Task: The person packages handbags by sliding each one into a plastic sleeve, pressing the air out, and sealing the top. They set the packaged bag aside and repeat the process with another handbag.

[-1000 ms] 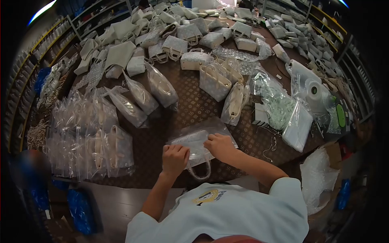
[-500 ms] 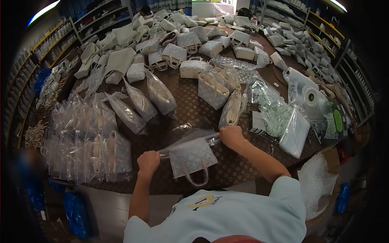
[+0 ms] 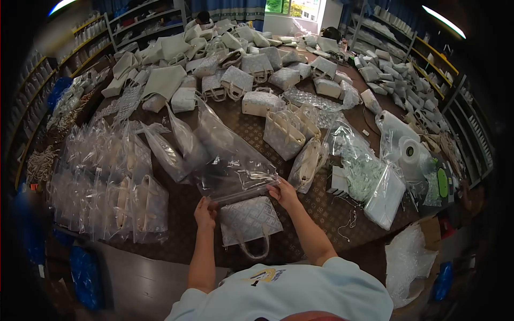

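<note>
A clear plastic bag (image 3: 235, 166) is stretched between my two hands, its near edge pulled wide. My left hand (image 3: 205, 212) pinches one corner of that edge, and my right hand (image 3: 282, 193) pinches the other. Just below the edge lies a pale patterned handbag (image 3: 250, 220) on the brown table, its handle loop toward me. The rest of the plastic bag spreads away over the table and partly covers wrapped handbags behind it. Beyond my right hand stands an unwrapped handbag (image 3: 305, 167) with a zip top.
Rows of plastic-wrapped handbags (image 3: 110, 187) stand at the left. A stack of clear plastic bags (image 3: 385, 197) and a roll of film (image 3: 409, 151) lie at the right. Many pale handbags (image 3: 254, 67) are heaped at the back, where a person (image 3: 203, 20) is partly visible.
The plastic bag has swung out from above the handbag to beyond it and spread open. My hands have come closer together, and the handbag's upper edge shows uncovered.
</note>
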Available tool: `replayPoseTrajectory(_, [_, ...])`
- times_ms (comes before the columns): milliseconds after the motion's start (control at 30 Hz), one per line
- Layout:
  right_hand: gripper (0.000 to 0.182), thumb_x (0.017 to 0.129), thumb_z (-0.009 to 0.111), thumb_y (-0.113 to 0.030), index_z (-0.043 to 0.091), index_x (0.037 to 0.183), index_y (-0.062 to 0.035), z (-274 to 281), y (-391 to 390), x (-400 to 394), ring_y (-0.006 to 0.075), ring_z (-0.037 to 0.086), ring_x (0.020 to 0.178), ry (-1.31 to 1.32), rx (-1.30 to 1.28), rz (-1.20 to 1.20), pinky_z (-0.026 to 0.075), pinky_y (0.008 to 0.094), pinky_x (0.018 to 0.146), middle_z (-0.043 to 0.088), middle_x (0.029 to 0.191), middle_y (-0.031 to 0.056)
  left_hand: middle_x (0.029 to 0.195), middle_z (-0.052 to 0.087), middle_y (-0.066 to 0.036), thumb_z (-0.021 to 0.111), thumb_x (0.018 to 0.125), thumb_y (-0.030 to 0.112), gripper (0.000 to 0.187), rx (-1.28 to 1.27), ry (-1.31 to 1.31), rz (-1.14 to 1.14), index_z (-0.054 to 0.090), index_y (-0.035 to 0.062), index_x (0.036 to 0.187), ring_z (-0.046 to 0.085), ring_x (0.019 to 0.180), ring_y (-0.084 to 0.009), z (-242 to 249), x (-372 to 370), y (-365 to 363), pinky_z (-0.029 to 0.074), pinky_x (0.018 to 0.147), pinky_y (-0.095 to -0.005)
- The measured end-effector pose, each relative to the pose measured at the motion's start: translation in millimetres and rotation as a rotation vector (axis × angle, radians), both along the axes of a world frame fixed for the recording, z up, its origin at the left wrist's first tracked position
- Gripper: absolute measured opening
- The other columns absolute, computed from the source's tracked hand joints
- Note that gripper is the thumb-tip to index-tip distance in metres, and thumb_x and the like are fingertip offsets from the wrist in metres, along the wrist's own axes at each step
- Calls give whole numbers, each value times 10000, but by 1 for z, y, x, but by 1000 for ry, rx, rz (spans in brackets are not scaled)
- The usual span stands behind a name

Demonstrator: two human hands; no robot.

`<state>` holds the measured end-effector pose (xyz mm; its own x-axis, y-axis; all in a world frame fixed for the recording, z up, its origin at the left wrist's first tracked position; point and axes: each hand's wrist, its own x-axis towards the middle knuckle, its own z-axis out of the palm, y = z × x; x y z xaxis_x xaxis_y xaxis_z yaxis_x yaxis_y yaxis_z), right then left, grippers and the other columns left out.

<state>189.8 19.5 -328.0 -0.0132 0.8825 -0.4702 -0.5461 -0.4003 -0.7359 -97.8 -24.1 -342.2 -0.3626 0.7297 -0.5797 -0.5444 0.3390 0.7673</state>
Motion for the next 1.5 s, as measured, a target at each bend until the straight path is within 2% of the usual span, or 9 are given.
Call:
replayPoseTrajectory(167, [273,913,487,-152,527,1166,-57,-41,8,-14,204,634,883,155,108,7,544,318,750,633,1003,98,974,633,-30,568,899,211,369,223,-178,113,504,69,1234,622,891,-170,-44,4,10,512,717,-280])
replayPoseTrajectory(500, [383,914,520,-334,606,1058,10,-65,-47,-2,141,573,805,-275,-56,39,455,273,727,631,915,47,994,621,-41,517,933,315,407,219,-83,118,545,-26,1153,606,922,-153,-67,37,-57,470,810,-265])
replayPoseTrajectory(600, [435,931,481,-360,580,1111,24,-77,-70,12,147,565,797,-504,-57,107,442,274,722,630,893,70,947,643,-48,488,947,318,380,165,107,1,597,-18,1087,614,880,-152,-36,43,-78,488,786,-280])
replayPoseTrajectory(800, [445,965,395,-304,443,1324,-45,-9,-101,-11,179,505,571,-1009,242,97,422,300,572,598,727,128,843,658,-169,446,947,283,332,344,1255,-249,661,38,1013,640,731,-298,-12,36,-90,502,636,-355])
replayPoseTrajectory(967, [358,943,433,-184,501,1288,-117,-33,-115,-9,298,640,824,-1262,694,45,492,304,678,634,1010,163,846,655,-151,475,919,203,247,413,1510,-379,657,51,985,625,747,-329,-3,33,-102,492,644,-373])
replayPoseTrajectory(1100, [324,932,455,-146,533,1240,-81,-41,-124,-5,285,624,933,-1234,827,-8,492,286,743,604,1129,147,915,646,-155,497,912,209,244,451,1524,-367,640,31,998,617,802,-323,-20,26,-108,492,707,-353])
replayPoseTrajectory(1233, [312,952,455,-166,540,1202,-1,-56,-117,-6,202,601,973,-1015,563,-50,444,271,843,614,1097,161,963,639,-164,492,919,228,277,355,977,-242,629,0,999,622,861,-284,-29,30,-87,477,758,-344])
replayPoseTrajectory(1400, [279,938,478,-193,608,1085,6,-61,-120,6,145,598,812,-673,181,125,470,280,751,669,912,126,908,656,-162,480,920,217,290,227,757,-278,625,-19,1005,634,865,-251,-61,21,-85,475,761,-343])
replayPoseTrajectory(1500, [270,935,485,-198,632,1021,12,-63,-155,15,127,595,697,-924,436,47,476,272,650,665,780,89,836,647,-192,480,912,209,299,203,812,-401,609,-24,1049,645,786,-254,-72,21,-136,477,707,-341])
